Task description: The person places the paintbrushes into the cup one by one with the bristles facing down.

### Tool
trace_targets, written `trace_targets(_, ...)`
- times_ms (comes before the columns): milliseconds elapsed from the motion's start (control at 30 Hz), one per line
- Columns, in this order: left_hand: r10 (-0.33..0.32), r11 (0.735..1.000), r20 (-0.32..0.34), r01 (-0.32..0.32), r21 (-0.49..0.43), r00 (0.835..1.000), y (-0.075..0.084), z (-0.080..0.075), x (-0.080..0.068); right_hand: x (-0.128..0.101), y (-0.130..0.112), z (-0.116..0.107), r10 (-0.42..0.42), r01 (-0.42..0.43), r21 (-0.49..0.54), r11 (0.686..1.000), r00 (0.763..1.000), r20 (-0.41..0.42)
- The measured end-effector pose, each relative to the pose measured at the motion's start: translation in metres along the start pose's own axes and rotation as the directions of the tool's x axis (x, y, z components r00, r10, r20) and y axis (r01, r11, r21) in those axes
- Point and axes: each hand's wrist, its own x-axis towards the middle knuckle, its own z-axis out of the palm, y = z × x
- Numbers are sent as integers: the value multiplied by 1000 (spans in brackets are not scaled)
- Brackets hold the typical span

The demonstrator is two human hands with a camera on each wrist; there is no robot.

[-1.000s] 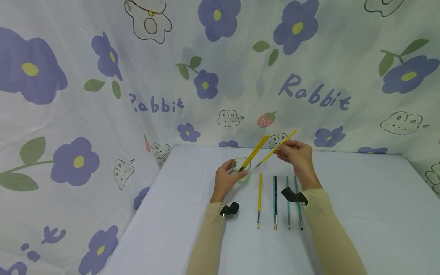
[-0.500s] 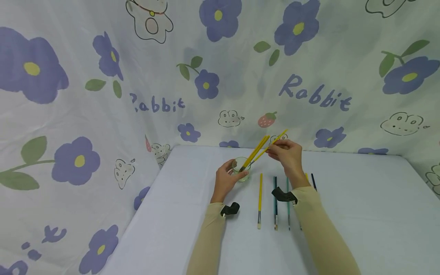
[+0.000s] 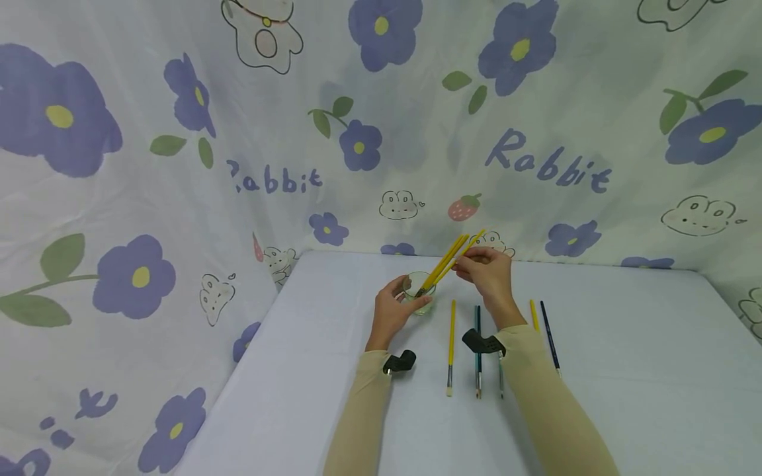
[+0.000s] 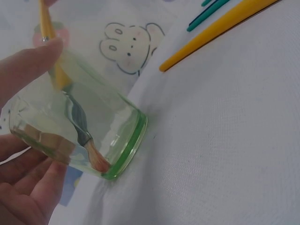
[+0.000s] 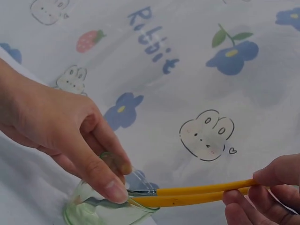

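A small clear green-tinted glass [image 3: 419, 291] stands on the white table [image 3: 625, 370]. My left hand [image 3: 400, 295] grips its side, thumb and fingers round the wall [image 4: 84, 136]. Yellow paintbrushes [image 3: 448, 261] lean out of the glass to the upper right, bristles down inside it [image 4: 95, 158]. My right hand [image 3: 471, 260] pinches the upper end of a yellow brush [image 5: 201, 195] that lies along the others, its tip at the glass rim. The left hand [image 5: 79, 140] and the glass [image 5: 105, 208] also show in the right wrist view.
Loose brushes lie in a row on the table nearer me: a yellow one [image 3: 450, 344], a dark teal one [image 3: 477, 354], a green one [image 3: 501, 380] partly under my right forearm, a short yellow one [image 3: 534, 315] and a dark blue one [image 3: 550, 338]. Flowered cloth walls stand behind and at the left.
My right hand has carried its yellow brush left and down until it lies beside those in the glass. The forearm's shift uncovered two brushes at the right. The left hand stayed put.
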Motion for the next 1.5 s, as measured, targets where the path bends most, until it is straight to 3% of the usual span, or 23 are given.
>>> trace_targets(1000,20,1000,12,-20,-16,1000,0,-1,-1,-4,11,10,22,-21,-82,996,1000,12)
trace_targets(1500,21,1000,10,-21,-12,1000,1,-2,-2,-6,11,6,-10,11,-103,995,1000,2)
